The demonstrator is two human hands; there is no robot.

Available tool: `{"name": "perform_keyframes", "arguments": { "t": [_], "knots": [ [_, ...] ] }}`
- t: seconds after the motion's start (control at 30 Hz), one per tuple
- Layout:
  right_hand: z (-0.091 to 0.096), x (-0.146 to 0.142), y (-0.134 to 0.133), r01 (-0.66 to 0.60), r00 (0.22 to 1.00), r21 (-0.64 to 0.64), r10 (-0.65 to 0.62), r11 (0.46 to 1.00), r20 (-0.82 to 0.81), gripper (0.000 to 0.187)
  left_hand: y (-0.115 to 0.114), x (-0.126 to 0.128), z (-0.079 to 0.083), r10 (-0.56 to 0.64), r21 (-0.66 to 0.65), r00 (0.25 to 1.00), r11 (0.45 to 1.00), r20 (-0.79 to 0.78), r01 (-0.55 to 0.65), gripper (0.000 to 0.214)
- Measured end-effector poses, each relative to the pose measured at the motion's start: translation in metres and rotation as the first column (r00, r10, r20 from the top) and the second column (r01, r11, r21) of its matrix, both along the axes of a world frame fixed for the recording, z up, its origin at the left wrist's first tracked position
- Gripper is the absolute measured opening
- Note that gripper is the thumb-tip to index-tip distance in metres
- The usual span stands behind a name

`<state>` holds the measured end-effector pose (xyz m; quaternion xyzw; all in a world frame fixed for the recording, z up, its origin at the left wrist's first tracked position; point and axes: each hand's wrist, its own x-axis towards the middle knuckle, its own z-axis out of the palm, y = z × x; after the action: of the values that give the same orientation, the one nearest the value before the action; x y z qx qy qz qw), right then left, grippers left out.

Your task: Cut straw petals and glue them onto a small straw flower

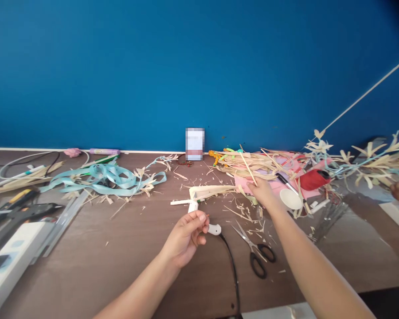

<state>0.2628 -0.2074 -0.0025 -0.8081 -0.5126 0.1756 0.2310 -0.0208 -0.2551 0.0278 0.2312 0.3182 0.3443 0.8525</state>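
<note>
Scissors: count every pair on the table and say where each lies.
1. The scissors lie open on the brown table, black handles toward the camera, between the two forearms, right of the black cord. More could be hidden under the straw piles.

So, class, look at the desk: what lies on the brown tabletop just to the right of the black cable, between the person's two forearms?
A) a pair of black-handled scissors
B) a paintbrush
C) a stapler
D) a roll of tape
A: the black-handled scissors lie flat on the tabletop, right of the black cable that runs from the white glue gun in the left hand.
</note>
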Motion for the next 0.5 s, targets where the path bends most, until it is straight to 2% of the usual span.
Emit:
{"name": "perform_keyframes", "arguments": {
  "t": [0.13, 0.27, 0.4, 0.5],
  "knots": [
    [-0.001, -0.001, -0.002, 0.019, 1.0, -0.007, -0.019, 1.0, 0.011, 0.025, -0.001, 0.0, 0.002, -0.003, -0.01, 1.0, 1.0, -0.008, 0.003, 0.015],
    [0.007, -0.011, -0.006, 0.009, 1.0, 0.012, -0.009, 1.0, 0.015, 0.026, -0.001, -0.001, 0.005, -0.003, -0.017, 1.0, 1.0, -0.008, 0.003, 0.016],
    [0.017, -0.029, -0.03, -0.075, 0.997, 0.001, 0.075, 0.997, -0.008, 0.027, 0.0, -0.004, 0.006, 0.001, -0.008, 1.0, 1.0, -0.011, -0.001, 0.016],
    [0.018, -0.04, -0.057, -0.168, 0.986, -0.05, 0.167, 0.984, -0.028, 0.012, 0.0, -0.006, 0.007, -0.01, 0.024, 1.0, 1.0, -0.021, 0.01, 0.016]
  ]
}}
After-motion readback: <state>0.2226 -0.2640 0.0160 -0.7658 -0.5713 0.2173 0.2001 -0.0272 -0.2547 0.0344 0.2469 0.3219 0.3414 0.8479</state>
